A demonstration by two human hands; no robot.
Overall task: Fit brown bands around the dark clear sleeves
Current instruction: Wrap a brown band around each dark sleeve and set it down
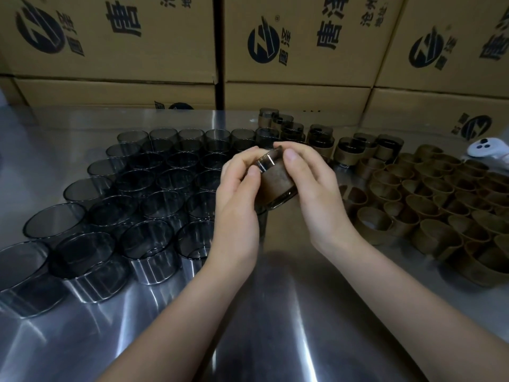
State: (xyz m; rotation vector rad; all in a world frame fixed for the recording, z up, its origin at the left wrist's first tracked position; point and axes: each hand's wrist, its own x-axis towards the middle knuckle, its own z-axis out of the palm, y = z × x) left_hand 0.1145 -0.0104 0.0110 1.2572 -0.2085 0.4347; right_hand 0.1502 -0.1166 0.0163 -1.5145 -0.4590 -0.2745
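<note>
Banded sleeve (275, 184) tilted between left hand (237, 194) and right hand (312, 194).

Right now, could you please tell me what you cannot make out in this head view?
Head view, held sleeve: the left hand and right hand cover its sides, so whether the brown band sits fully round is hidden.
Head view, white device: cut off by the right edge.
Head view, box print: cropped by the top edge and blurred.
Head view, banded sleeves at the back: too small and overlapping to count.

Glossy metal table (275, 312); bands (369, 226) seemingly matt.
</note>
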